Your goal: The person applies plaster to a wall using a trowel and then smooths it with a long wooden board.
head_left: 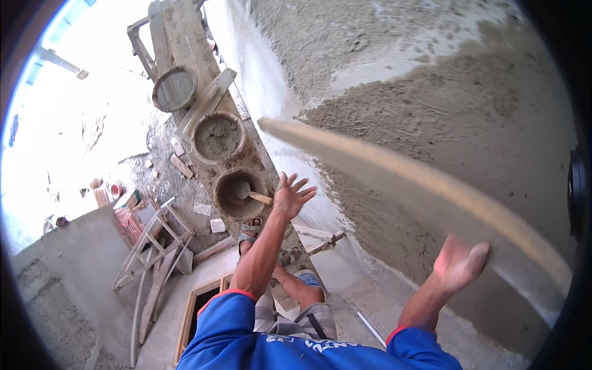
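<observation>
My right hand (459, 262) grips a long beige-edged straightedge board (401, 172), which slants across a wall (407, 98) of wet, rough grey plaster. My left hand (295, 196) is open in mid-air with fingers spread, just below the board's upper-left part and apart from it. Beneath that hand, by my sandalled feet, a round bucket (231, 206) holds a trowel with a wooden handle (261, 198). A bucket of grey mortar (219, 139) and another with grey liquid (174, 91) stand farther along the plank.
I stand on a narrow raised plank (188, 34); a pale board (209, 98) lies beside the buckets. Lower down at left are wooden frames (154, 243), stacked bricks (126, 225), rubble (182, 165) and a wood-framed opening (200, 299).
</observation>
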Action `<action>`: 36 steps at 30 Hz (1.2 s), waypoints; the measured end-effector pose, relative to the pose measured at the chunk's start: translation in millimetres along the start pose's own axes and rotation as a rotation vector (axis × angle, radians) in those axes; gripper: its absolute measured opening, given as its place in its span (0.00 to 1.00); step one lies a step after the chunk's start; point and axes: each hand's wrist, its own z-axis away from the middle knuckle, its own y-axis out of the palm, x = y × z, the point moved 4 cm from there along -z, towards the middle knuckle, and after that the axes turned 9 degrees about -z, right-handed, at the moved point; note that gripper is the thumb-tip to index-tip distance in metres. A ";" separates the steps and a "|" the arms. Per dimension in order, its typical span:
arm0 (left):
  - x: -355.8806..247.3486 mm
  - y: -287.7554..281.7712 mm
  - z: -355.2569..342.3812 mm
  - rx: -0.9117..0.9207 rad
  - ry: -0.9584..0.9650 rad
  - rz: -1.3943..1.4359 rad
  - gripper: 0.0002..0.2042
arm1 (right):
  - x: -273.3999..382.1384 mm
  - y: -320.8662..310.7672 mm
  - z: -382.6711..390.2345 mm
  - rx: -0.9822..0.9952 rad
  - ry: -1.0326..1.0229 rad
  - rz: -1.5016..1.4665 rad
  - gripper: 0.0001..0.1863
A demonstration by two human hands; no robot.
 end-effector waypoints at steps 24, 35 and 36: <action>114.5 0.0 -1.6 -0.273 0.001 -0.440 0.33 | -14.2 -416.4 349.3 -1.417 0.199 -0.643 0.24; 53.3 -132.4 -193.9 -0.396 0.072 -0.941 0.30 | -349.1 -503.8 430.2 -1.403 0.506 -0.514 0.19; 56.7 -148.9 -217.6 -0.385 0.046 -1.026 0.30 | -374.2 -516.5 438.7 -1.417 0.496 -0.513 0.19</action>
